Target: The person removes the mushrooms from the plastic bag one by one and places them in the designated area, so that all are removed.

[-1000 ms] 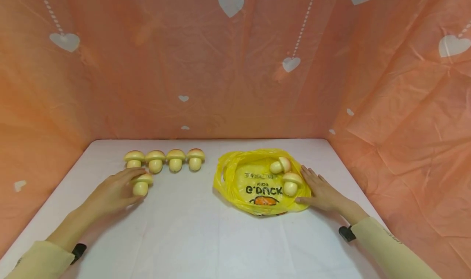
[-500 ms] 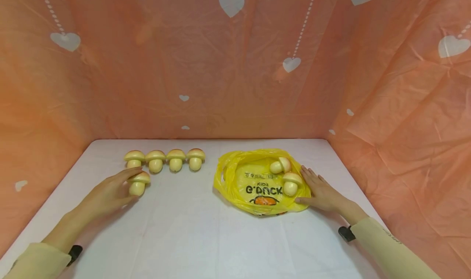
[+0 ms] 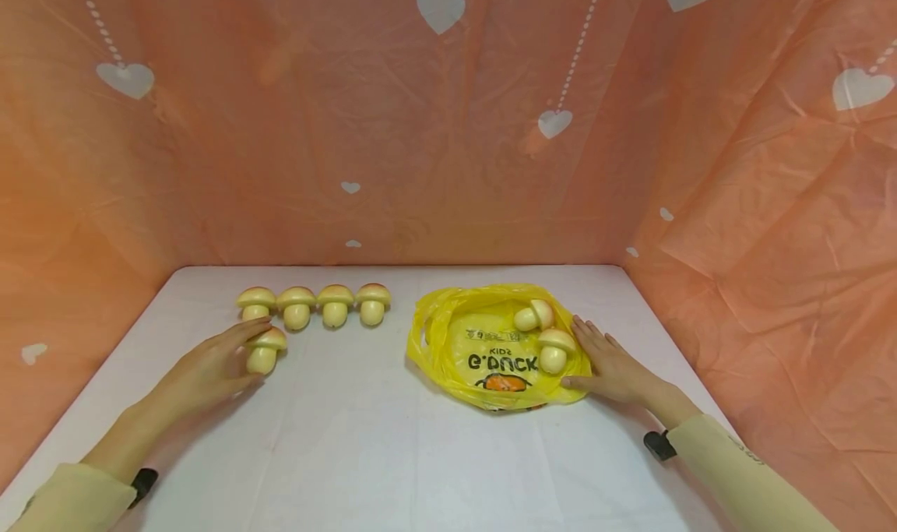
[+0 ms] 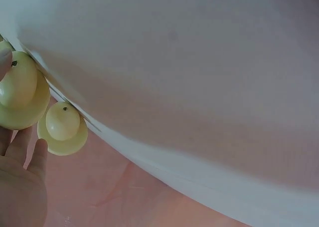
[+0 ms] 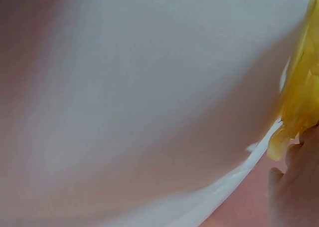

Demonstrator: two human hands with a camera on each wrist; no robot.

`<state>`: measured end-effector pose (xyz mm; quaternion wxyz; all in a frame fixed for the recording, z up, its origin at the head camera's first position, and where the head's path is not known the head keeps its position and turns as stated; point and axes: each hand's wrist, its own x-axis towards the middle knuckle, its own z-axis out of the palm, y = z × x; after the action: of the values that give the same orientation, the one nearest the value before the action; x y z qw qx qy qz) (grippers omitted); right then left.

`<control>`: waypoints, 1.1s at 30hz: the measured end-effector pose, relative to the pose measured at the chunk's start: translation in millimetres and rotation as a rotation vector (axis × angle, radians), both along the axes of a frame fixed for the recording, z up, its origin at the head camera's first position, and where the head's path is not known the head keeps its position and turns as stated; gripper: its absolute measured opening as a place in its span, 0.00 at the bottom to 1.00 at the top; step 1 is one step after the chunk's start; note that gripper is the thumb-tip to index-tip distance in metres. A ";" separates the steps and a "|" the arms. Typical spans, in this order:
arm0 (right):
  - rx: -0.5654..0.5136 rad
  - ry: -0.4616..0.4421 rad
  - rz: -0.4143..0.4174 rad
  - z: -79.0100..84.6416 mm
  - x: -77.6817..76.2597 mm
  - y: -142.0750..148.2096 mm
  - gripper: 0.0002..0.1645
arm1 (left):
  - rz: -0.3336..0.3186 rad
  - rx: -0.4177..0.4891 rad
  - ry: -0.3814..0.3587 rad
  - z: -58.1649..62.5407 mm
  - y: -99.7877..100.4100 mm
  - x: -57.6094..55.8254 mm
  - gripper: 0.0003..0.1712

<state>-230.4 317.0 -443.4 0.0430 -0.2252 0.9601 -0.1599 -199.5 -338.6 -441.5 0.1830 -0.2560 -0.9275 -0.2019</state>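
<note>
My left hand [image 3: 203, 366] grips a toy mushroom [image 3: 263, 358], cream stem towards me and reddish-yellow cap behind. Its thumb and fingers are on either side of the mushroom, which also shows at the left edge of the left wrist view. Just behind it, four-abreast is avoided: several matching mushrooms [image 3: 335, 314] lie in a row. My right hand [image 3: 617, 366] rests with fingers extended along the right edge of a yellow plastic bag [image 3: 436, 376]. Inside the bag's opening lie two mushrooms, one tilted sideways [image 3: 527, 319] and one with its stem towards me [image 3: 554, 361].
A white cloth covers the table [image 3: 350, 454]. Orange curtains [image 3: 448, 150] printed with pale hearts stand at the back and both sides. The bag's handle loop [image 3: 425, 329] lies towards the mushroom row.
My left hand has drawn the gripped mushroom slightly to the left, then stayed nearly still over the last half second. The right hand and the bag have hardly moved.
</note>
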 end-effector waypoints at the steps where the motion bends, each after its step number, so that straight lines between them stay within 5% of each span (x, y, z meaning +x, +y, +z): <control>1: 0.000 0.001 0.001 0.1 0.0 0.0 0.65 | 0.000 0.000 -0.001 0.0 0.1 0.3 0.52; 10: 0.000 -0.002 -0.005 -0.1 0.4 0.6 0.65 | -0.031 0.009 0.036 -1.0 1.7 1.0 0.52; 16: -0.005 -0.005 -0.004 -1.0 0.8 1.2 0.65 | 0.008 0.016 0.012 7.5 11.7 3.2 0.46; 24: -0.008 0.001 -0.006 -0.9 1.5 0.6 0.65 | -0.031 0.103 0.098 23.4 46.2 -1.2 0.40; 33: -0.018 0.000 -0.008 -0.6 1.6 -1.3 0.66 | -0.098 0.155 0.122 35.3 95.0 -18.5 0.37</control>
<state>-228.8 315.7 -444.0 0.0402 -0.2216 0.9596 -0.1685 -218.0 -243.6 -406.2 0.2481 -0.2980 -0.8826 -0.2660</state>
